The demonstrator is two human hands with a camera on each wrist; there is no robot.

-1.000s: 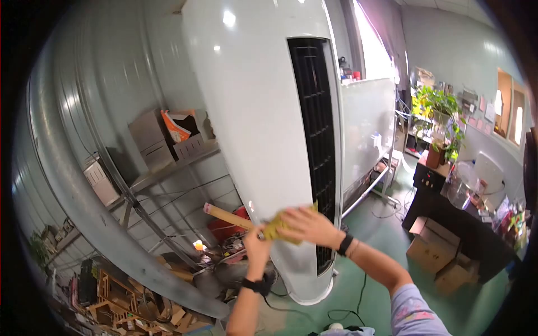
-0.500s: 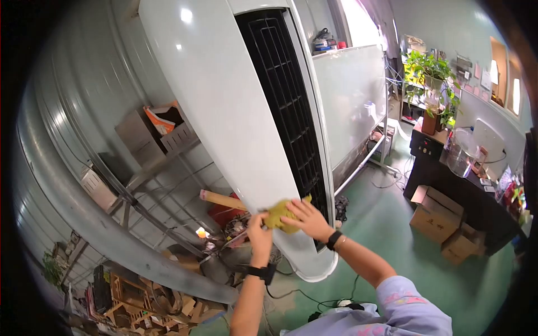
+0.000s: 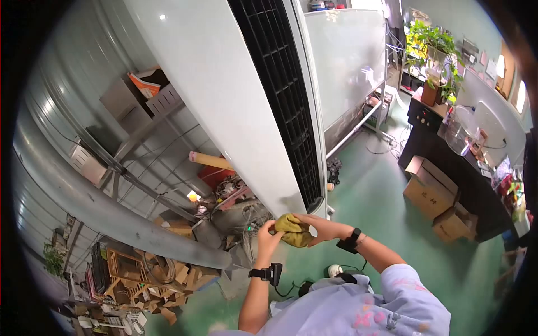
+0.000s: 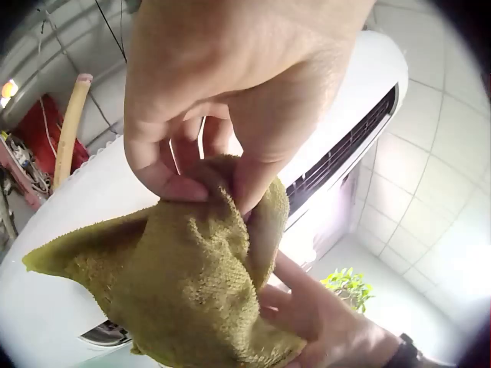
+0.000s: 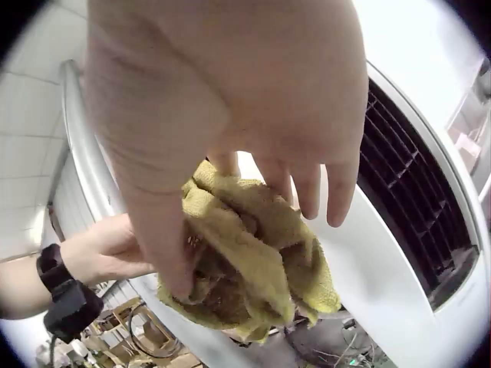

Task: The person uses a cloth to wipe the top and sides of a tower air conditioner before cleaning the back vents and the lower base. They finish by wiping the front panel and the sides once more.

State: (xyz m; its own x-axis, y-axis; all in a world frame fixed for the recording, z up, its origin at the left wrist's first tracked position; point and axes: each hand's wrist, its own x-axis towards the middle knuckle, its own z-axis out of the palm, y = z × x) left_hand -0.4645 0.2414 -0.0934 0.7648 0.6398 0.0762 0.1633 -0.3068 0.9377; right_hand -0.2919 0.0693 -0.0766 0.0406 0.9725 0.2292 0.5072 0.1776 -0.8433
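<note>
A crumpled yellow-green cloth (image 3: 292, 231) is between my two hands, at the lower front of a tall white floor-standing air conditioner (image 3: 207, 78). My left hand (image 3: 268, 242) pinches the cloth's bunched top between thumb and fingers, as the left wrist view shows. On the other side my right hand (image 3: 325, 228) holds it, the thumb (image 5: 165, 245) pressed on the folds and the fingers reaching behind. In the left wrist view one corner of the cloth (image 4: 192, 268) sticks out to the left. The unit's dark louvred vent (image 3: 280, 73) runs up beside its white panel.
A thick grey pipe (image 3: 117, 213) slants across the left, above scattered wood and cardboard. Behind the unit stands a whiteboard (image 3: 347, 61) on a wheeled frame. Cardboard boxes (image 3: 428, 187) sit by a dark desk (image 3: 412, 143) on the right. Cables lie on the green floor.
My hands and the cloth have come down and off the front panel toward my body. The cloth is now bunched up rather than spread under the right hand. The head view has tilted downward.
</note>
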